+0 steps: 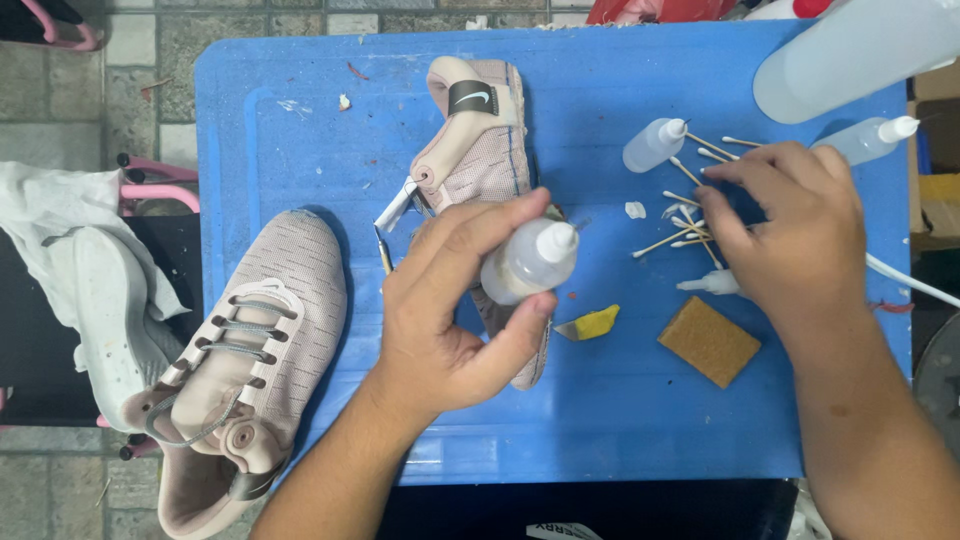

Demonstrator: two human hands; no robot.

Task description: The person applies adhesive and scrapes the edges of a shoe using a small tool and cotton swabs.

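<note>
My left hand [450, 310] grips a small squeeze bottle [528, 264] with a white cap, held over a pink shoe upper [478, 150] that lies flat on the blue table [300, 150]. My right hand [790, 235] reaches over a scatter of cotton swabs [690, 235], fingers spread and touching them. A whole pink sneaker [250, 370] with grey laces hangs over the table's left front edge.
Two small dropper bottles [655, 145] [870, 138] and a large clear bottle [850, 50] stand at the back right. A brown sanding block [708, 340] and a yellow-tipped blade [590, 324] lie near the front. White sole and cloth [100, 300] rest at left.
</note>
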